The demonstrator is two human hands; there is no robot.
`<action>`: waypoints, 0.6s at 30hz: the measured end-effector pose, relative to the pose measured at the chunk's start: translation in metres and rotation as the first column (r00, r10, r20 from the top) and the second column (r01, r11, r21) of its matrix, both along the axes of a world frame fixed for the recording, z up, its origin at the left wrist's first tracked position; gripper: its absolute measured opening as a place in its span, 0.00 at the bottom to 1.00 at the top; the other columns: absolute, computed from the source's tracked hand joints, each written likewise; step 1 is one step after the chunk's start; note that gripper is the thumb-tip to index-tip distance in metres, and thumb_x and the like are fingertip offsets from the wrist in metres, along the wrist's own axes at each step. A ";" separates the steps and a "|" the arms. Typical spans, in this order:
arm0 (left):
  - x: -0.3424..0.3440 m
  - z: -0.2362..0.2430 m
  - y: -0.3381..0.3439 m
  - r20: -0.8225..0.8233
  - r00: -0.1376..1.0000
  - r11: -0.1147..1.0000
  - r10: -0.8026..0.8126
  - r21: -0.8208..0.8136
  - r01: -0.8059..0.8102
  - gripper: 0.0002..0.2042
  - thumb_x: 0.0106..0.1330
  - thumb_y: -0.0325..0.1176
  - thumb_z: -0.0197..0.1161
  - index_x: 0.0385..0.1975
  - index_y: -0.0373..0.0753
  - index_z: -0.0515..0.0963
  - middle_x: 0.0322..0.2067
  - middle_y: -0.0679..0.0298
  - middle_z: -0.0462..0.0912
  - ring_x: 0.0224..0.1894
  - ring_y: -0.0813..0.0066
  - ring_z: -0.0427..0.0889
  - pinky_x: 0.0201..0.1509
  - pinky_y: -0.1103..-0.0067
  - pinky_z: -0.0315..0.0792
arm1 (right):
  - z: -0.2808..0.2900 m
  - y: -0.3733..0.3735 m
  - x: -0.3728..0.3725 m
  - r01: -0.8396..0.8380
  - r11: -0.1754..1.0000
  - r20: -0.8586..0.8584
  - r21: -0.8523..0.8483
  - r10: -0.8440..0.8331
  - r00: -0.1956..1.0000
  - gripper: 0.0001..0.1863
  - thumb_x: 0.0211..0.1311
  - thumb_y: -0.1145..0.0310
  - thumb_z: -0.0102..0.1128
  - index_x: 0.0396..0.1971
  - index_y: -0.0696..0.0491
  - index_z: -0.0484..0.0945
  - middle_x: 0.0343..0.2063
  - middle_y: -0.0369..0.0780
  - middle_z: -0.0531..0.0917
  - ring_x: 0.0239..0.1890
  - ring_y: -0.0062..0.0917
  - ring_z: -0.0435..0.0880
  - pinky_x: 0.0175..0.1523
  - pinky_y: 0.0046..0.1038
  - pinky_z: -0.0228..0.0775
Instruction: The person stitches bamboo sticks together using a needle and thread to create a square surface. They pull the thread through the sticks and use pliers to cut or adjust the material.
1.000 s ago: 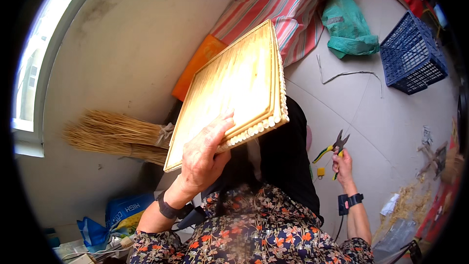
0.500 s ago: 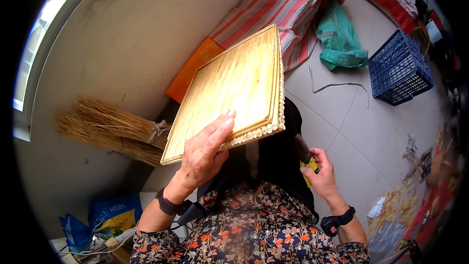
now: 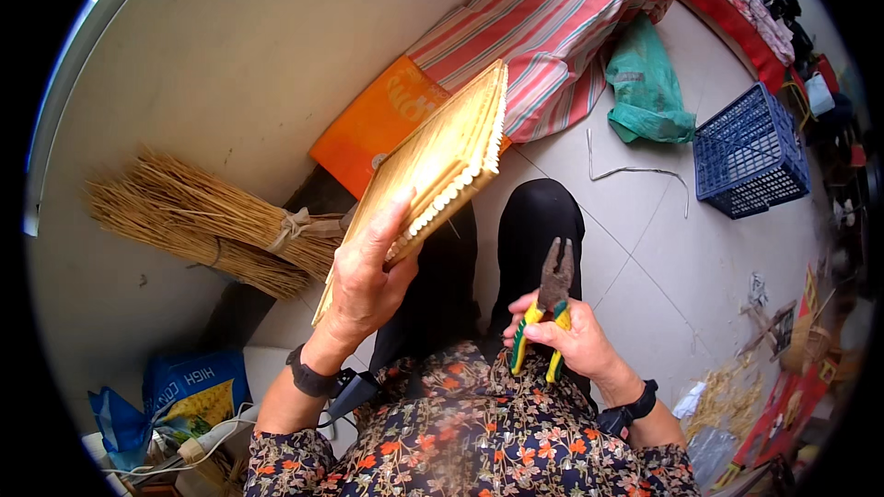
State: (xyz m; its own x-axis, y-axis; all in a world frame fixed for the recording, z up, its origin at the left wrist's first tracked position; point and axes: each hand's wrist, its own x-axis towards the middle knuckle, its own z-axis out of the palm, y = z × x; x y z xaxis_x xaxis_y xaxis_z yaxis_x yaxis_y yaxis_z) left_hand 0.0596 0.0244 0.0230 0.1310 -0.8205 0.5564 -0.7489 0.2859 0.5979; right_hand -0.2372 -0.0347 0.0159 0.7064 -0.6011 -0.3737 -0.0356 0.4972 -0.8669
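My left hand grips the near edge of a flat panel made of straw-coloured stalks laid side by side. The panel is tilted steeply, and a row of pale cut stalk ends runs along its right edge. In my right hand is a pair of pliers with yellow and green handles. Their worn metal jaws point away from me and stand slightly apart. The pliers are to the right of the panel and do not touch it, above my black-trousered leg.
Tied bundles of dry stalks lean by the left wall. Beyond the panel are an orange board and a striped cloth. A green sack, a bent wire and a blue crate are on the tiled floor. Straw scraps lie at lower right.
The panel has tipped more edge-on and come slightly lower. My right hand has moved left and turned, bringing the pliers upright into plain sight with their handles spread.
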 end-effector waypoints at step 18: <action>0.000 0.017 -0.006 -0.029 0.998 0.998 -0.059 -0.012 0.059 0.40 0.47 0.09 0.64 0.67 0.38 0.74 0.57 0.47 0.84 0.56 0.51 0.87 0.57 0.68 0.82 | 0.015 -0.029 0.059 -0.286 0.780 -0.286 -0.557 0.143 0.948 0.21 0.67 0.73 0.66 0.56 0.61 0.73 0.46 0.49 0.83 0.50 0.42 0.84 0.57 0.37 0.75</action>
State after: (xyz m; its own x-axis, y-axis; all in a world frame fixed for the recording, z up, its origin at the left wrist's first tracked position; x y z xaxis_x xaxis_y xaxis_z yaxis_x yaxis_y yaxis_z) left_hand 0.0593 0.0185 0.0403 0.0986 -0.8210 0.5623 -0.7129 0.3360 0.6155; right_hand -0.1783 -0.0640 0.0314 0.7874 -0.5958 -0.1584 -0.3001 -0.1460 -0.9427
